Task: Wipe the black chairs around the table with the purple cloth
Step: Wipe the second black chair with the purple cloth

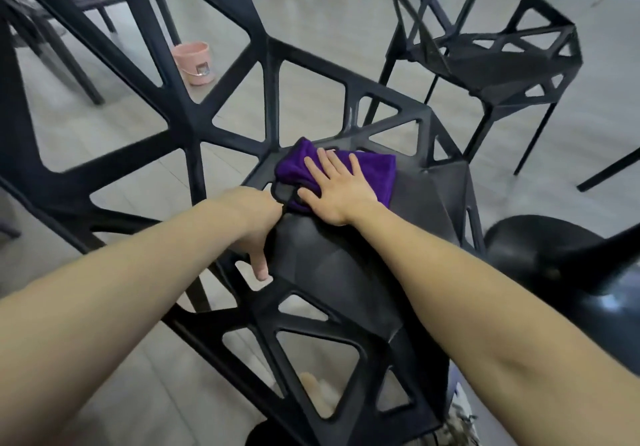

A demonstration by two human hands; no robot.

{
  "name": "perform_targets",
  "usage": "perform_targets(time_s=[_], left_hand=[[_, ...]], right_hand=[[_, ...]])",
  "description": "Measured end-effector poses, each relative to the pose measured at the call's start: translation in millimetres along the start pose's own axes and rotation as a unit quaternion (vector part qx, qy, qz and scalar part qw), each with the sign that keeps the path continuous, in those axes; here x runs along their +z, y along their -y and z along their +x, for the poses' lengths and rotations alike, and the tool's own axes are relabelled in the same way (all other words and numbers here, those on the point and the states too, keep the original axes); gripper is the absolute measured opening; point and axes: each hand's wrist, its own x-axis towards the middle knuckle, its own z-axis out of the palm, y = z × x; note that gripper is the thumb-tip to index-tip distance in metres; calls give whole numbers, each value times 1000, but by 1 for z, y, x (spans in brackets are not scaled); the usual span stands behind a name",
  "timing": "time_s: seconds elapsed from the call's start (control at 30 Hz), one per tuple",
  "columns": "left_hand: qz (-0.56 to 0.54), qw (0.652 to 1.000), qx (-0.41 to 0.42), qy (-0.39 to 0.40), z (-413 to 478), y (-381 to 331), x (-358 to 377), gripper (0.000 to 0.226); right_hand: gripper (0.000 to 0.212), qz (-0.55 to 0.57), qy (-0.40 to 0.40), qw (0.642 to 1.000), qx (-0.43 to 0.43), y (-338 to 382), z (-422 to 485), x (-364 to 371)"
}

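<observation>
Currently right hand flat, fingers straight, pressing purple cloth onto far part of near black chair seat; left hand clasps seat's left edge, likely steadying chair against wiping push.

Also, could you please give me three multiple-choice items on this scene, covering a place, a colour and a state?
1. Where does the purple cloth lie? A on the floor; B on the seat of the near chair; C over a backrest.
2. What colour is the bucket? A blue; B pink; C green.
3. How is the right hand? A a fist; B lifted away; C flat on the cloth.
Key: 1 B, it rests on the seat; 2 B, pink plastic; 3 C, straight fingers press it.
</observation>
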Motion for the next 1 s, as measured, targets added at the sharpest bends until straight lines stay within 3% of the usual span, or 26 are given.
perform_targets(time_s=[0.37, 0.57, 0.67, 0.77, 0.9, 1.0], left_hand=[[-9, 1000, -17, 2, -11, 0, -7, 96], [3, 1000, -10, 8, -11, -5, -11, 87], [26, 1000, -4, 2, -14, -8, -13, 83], [24, 1000, -6, 10, -17, -10, -14, 81], [39, 999, -6, 3, -19, -11, -17, 88], [55, 998, 2, -2, -24, -12, -20, 82]], right_hand=[[79, 26, 99, 987, -120, -13, -169, -26], [90, 15, 35, 994, 105, -112, -99, -44], [88, -17, 29, 990, 138, -112, -81, -35], [83, -45, 47, 993, 101, -70, -87, -30], [76, -10, 79, 995, -56, 24, -104, -12], [74, 25, 84, 989, -122, 49, -126, -5]])
